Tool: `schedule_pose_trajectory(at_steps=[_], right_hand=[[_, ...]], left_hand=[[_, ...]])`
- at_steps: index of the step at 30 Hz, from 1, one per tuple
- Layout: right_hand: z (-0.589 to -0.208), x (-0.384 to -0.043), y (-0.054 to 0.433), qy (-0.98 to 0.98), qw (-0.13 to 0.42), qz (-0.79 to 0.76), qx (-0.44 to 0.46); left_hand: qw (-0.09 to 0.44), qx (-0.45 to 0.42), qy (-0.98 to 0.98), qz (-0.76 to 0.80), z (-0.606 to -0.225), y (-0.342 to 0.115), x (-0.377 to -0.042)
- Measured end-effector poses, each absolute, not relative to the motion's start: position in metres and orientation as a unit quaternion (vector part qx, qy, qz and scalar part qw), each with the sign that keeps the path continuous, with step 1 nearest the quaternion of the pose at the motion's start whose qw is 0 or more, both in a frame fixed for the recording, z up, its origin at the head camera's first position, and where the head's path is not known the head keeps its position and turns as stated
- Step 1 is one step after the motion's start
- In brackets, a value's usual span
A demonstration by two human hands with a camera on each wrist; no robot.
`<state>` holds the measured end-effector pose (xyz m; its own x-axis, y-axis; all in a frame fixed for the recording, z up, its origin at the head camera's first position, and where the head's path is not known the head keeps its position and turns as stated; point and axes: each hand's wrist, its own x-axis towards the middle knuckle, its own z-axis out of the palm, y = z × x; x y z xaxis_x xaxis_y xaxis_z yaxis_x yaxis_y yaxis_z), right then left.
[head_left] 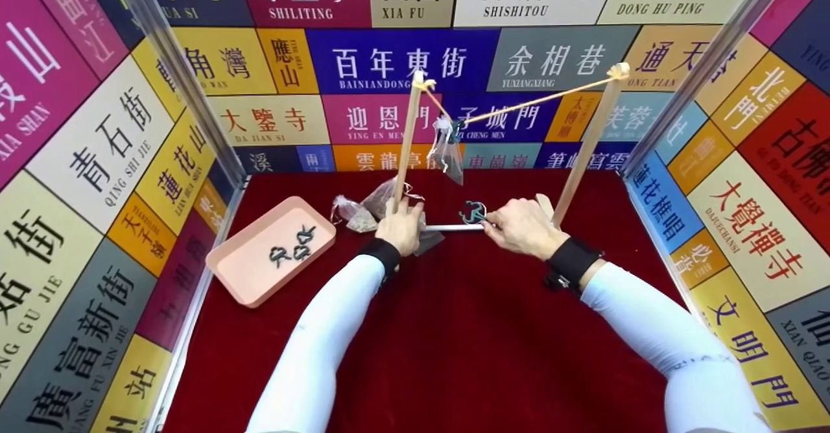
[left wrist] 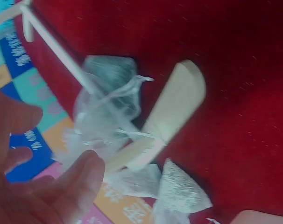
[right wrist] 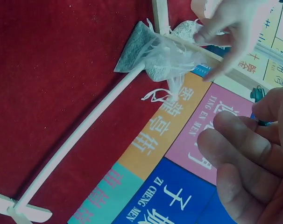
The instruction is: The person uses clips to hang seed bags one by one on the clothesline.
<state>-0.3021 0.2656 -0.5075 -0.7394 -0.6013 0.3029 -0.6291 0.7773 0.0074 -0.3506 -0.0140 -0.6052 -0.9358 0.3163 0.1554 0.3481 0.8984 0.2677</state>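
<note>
At the foot of the left wooden post [head_left: 408, 141], my left hand [head_left: 400, 227] has its thumb and fingers spread apart, close beside mesh drawstring bags [left wrist: 111, 77]. Between thumb and fingertips, my right hand [head_left: 522, 225] pinches a dark green clip [head_left: 475, 212] above the white rod [head_left: 454, 227] that joins the two posts. A sheer bag [head_left: 450, 157] hangs from a yellow cord [head_left: 538, 103], with a green clip [head_left: 458, 128] at its top. Another bag [left wrist: 180, 189] with pale grainy contents lies beside the left post's foot.
A pink tray [head_left: 240, 271] with several dark green clips [head_left: 301, 251] stands at left on the red cloth [head_left: 467, 342]. The right wooden post [head_left: 590, 141] rises behind my right hand. Panels with street names [head_left: 402, 60] enclose the back and sides.
</note>
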Motion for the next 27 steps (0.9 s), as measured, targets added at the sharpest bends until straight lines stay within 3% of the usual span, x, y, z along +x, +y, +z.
schedule_pose_trajectory(at_steps=[8,13,17,19,27], right_hand=[[-0.509,-0.299,0.267,-0.943,0.13,0.003,0.306],[-0.509,-0.298,0.269,-0.946,0.12,-0.003,0.302],[-0.507,-0.298,0.27,-0.947,0.118,-0.006,0.298],[-0.506,-0.298,0.271,-0.947,0.116,-0.006,0.3],[-0.503,-0.299,0.275,-0.951,0.1,-0.006,0.291]], left_hand=[[0.067,-0.166,-0.976,-0.122,-0.712,-0.017,-0.408],[0.063,-0.138,-0.978,-0.141,-0.715,-0.02,-0.407],[0.083,-0.132,-0.98,-0.123,-0.716,-0.021,-0.41],[0.121,-0.144,-0.976,-0.109,-0.731,-0.02,-0.421],[0.146,-0.214,-0.964,-0.062,-0.605,-0.007,-0.354]])
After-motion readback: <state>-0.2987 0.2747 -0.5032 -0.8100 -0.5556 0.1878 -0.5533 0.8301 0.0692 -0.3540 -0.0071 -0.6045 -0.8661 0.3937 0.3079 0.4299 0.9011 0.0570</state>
